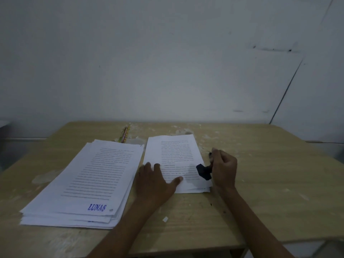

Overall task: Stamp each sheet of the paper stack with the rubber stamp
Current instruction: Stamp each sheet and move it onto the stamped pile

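Two lots of printed white sheets lie on a wooden table. The thick stack on the left has a blue "LUNAS" stamp mark at the bottom right of its top sheet. A thin pile lies in the middle. My left hand rests flat on that pile's lower left corner, fingers spread. My right hand grips a dark rubber stamp, tilted over the pile's lower right part, just above or touching the paper.
A pencil-like stick lies at the back of the table beside white stains. A small paper scrap lies near the front. A pale wall rises right behind the table's far edge.
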